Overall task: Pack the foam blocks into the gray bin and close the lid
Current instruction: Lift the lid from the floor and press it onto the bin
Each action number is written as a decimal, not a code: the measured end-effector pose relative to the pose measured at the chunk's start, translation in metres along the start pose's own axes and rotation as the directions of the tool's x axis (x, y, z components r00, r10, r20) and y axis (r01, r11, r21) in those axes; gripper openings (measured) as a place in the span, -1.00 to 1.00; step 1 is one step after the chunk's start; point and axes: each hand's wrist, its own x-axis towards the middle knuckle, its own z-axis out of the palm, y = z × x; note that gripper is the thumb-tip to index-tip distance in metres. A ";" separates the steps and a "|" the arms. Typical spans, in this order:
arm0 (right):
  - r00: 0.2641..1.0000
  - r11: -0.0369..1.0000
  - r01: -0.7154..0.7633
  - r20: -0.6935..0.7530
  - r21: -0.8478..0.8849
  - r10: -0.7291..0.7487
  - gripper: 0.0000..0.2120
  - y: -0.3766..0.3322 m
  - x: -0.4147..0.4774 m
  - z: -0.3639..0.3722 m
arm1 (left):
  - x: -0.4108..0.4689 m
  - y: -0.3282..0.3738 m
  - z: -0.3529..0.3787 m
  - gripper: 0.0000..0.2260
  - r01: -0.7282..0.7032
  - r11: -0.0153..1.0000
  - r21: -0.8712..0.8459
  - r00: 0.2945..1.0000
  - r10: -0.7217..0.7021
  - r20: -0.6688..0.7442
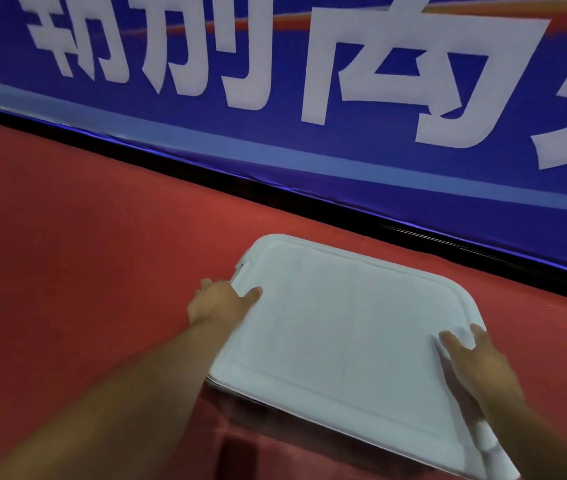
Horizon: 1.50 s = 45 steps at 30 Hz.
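Observation:
A pale gray lid (344, 323) with rounded corners lies flat over the bin on the red floor, hiding the bin almost completely; only a dark sliver of the bin's wall (237, 393) shows under the near left edge. My left hand (218, 301) grips the lid's left edge, thumb on top and fingers curled around the side. Over at the right edge, my right hand (472, 358) holds the lid with its thumb pressed on the top surface. No foam blocks are visible.
Red carpet (84, 254) covers the floor around the bin. A blue banner (310, 98) with large white characters stands along the back, with a black strip at its base just behind the bin.

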 end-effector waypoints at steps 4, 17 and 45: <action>0.999 0.997 0.032 0.026 -0.076 -0.030 -0.22 -0.009 0.003 0.009 | 0.007 -0.012 -0.001 -0.28 0.005 1.000 -0.001 1.000 -0.005 0.004; 0.995 0.955 0.066 -0.059 -0.290 -0.086 -0.21 -0.016 -0.006 0.024 | 0.026 -0.021 0.019 -0.19 0.061 0.978 -0.198 0.992 -0.037 0.119; 0.977 0.977 -0.095 0.205 0.191 0.055 -0.17 0.013 0.031 -0.009 | 0.035 -0.013 0.021 -0.26 0.033 0.958 -0.285 0.996 -0.055 -0.069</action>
